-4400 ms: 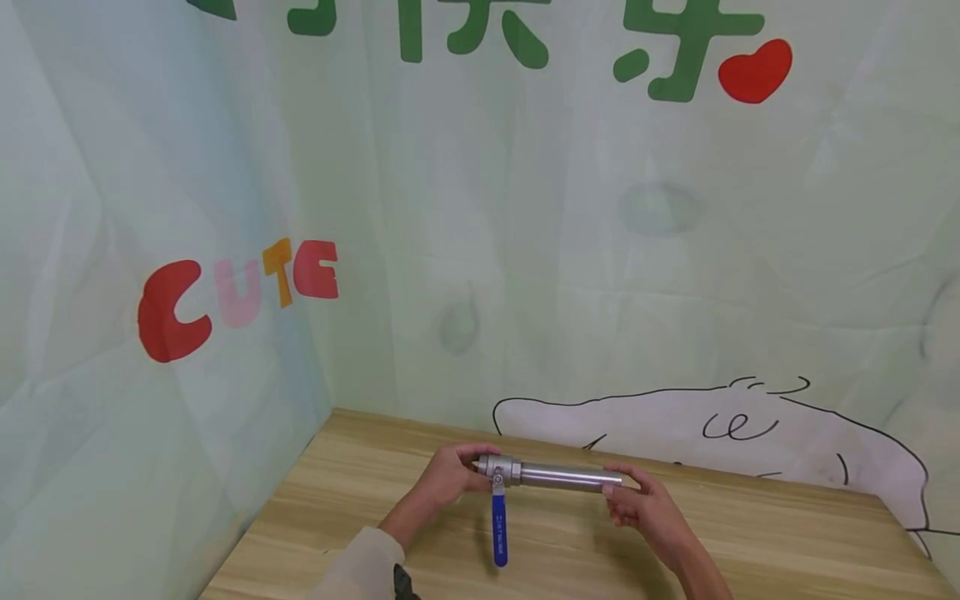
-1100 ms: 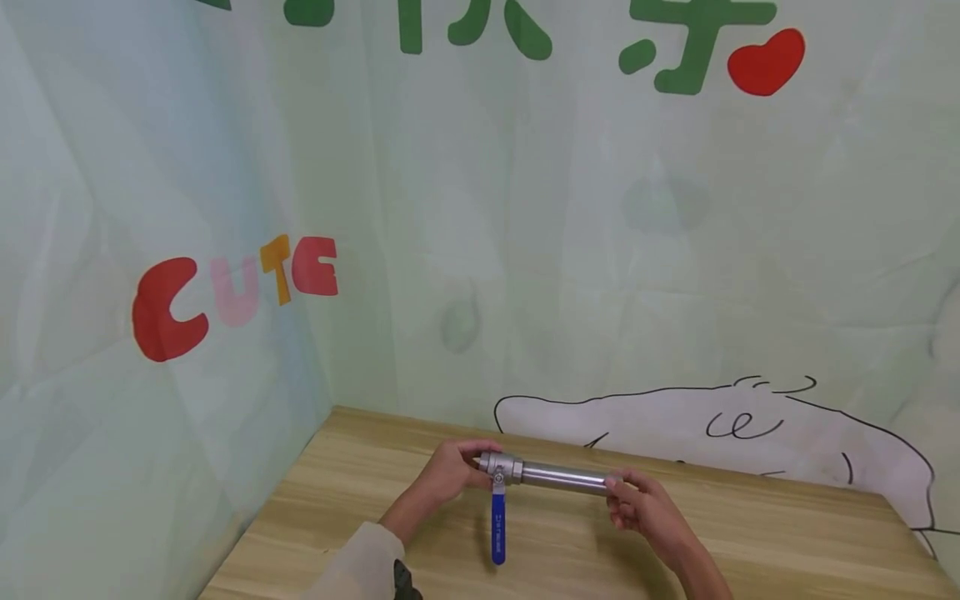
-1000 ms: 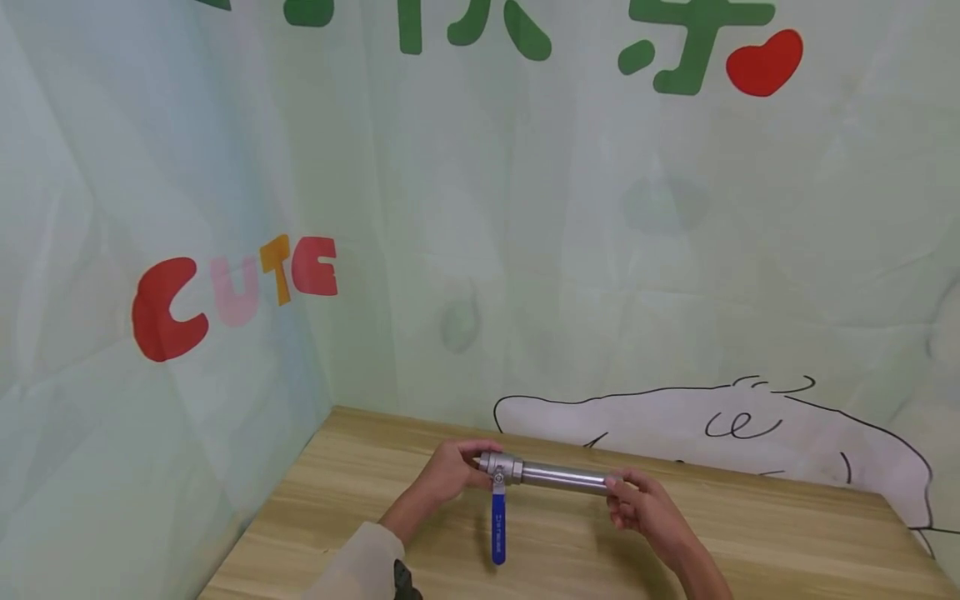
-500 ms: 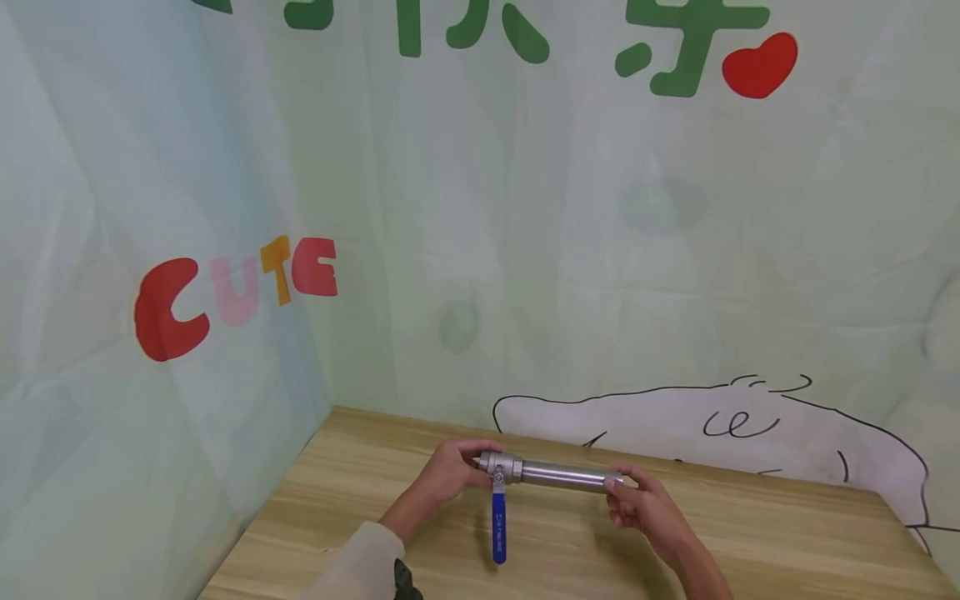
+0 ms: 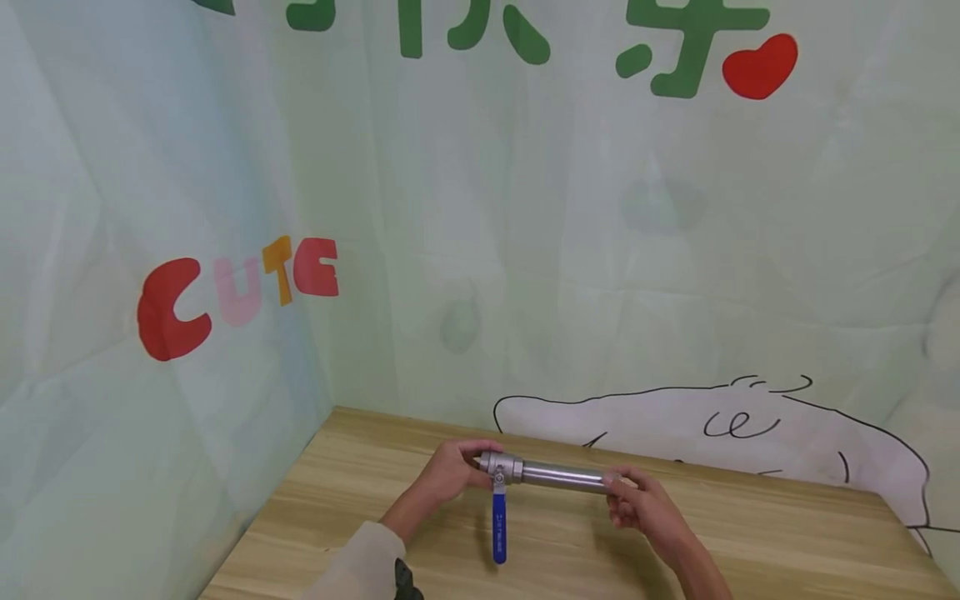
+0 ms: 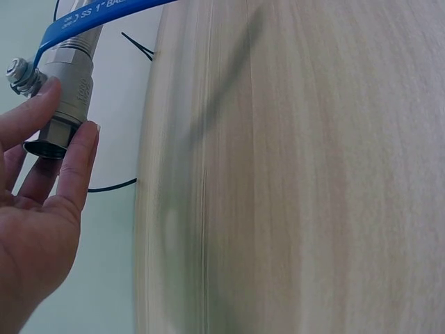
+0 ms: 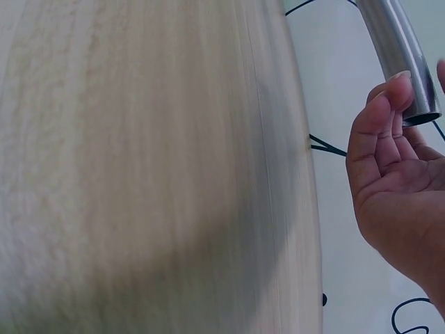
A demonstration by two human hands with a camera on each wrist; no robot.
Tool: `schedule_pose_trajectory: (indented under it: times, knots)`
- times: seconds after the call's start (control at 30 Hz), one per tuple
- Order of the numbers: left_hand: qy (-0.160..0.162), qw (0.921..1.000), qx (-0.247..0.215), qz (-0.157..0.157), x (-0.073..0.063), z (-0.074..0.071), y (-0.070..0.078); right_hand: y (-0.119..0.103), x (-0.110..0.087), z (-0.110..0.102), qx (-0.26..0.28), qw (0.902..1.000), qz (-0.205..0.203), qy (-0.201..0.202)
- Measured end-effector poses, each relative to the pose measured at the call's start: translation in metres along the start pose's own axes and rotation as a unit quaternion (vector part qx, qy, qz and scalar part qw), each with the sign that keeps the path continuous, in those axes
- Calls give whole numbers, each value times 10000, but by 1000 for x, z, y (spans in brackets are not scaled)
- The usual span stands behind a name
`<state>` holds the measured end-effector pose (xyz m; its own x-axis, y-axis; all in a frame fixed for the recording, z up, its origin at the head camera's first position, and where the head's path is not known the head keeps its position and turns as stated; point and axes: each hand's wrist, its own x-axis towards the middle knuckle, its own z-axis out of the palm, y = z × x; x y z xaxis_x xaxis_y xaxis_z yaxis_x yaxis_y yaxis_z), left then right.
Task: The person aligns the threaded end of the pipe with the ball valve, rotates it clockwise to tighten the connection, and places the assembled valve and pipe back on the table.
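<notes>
A steel ball valve point(image 5: 501, 467) with a blue lever point(image 5: 499, 527) is joined to a straight shiny steel pipe point(image 5: 564, 476). Both are held level above the table, and the lever points toward the person. My left hand point(image 5: 447, 473) grips the valve's outer end between thumb and fingers. In the left wrist view the hollow hex end point(image 6: 54, 136) of the valve shows between the fingertips. At the other end, my right hand point(image 5: 647, 507) holds the pipe's free end with thumb and fingers. The right wrist view shows curled fingers point(image 7: 375, 122) against the pipe's open end point(image 7: 421, 118).
Below lies a wood-grain table point(image 5: 390, 542), with shadows of the hands and valve on it. A pale printed cloth backdrop point(image 5: 525, 250) stands behind it and along the left side. A light sleeve point(image 5: 360, 558) covers the left forearm.
My right thumb and fingers have shifted over the pipe's free end, which showed more half a second ago. Valve, lever and left hand stay almost in place.
</notes>
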<state>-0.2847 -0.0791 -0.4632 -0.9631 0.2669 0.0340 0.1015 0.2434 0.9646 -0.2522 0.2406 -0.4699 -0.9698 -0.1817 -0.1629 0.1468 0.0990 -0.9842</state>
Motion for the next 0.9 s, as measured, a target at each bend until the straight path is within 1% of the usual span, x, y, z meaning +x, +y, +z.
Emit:
schedule_pose_trajectory:
  times: [0.17, 0.4, 0.63, 0.73, 0.9]
  knots:
    - [9, 10000, 23, 21, -1, -1, 2, -3, -1, 0, 29, 9999, -12, -147]
    - [33, 10000, 72, 42, -1, -2, 4, -4, 0, 1, 94, 9999, -57, -62]
    - [-64, 9996, -186, 189, -5, -2, 3, -2, 0, 2, -53, 10000, 15, -64]
    - [-79, 9996, -248, 97, -7, -1, 4, -1, 0, 2, -97, 9999, 64, -64]
    - [0, 9997, -242, 20, -6, -1, 5, -2, 0, 1, -45, 10000, 34, -62]
